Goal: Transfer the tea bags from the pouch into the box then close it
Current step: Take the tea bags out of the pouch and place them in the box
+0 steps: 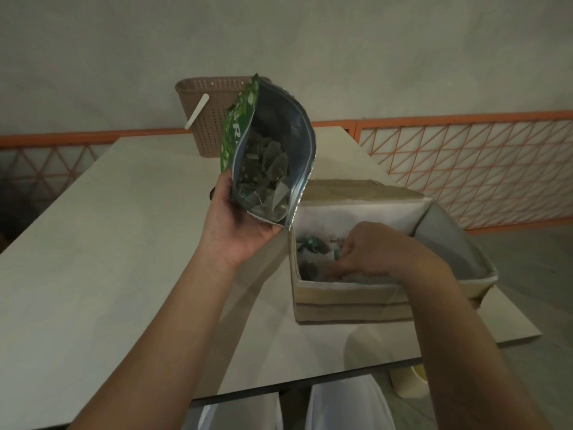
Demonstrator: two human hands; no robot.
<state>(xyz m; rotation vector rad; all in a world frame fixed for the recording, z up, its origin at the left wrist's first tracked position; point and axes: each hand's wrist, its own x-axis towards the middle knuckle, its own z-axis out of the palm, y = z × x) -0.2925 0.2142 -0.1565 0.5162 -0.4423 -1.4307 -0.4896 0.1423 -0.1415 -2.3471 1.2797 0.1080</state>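
- The left hand (pixel 245 231) grips the open pouch (pixel 273 150), tipped over the box (pixel 350 301).
- The right hand (pixel 372 249) is inside the box, pinching tea bags (pixel 313 243).

1. Two bare forearms are being shown, entering from 6 o'clock; no sleeves are being seen on either.
2. The left hand (pixel 238 231) is being seen without rings, glove or wristband on the parts facing the camera.
3. The right hand (pixel 369 252) is likewise being seen bare, with no watch at the wrist.
4. White or pale garment fabric is being seen at 6 o'clock, below the table edge, split into two parts as over two legs; its kind cannot be told.
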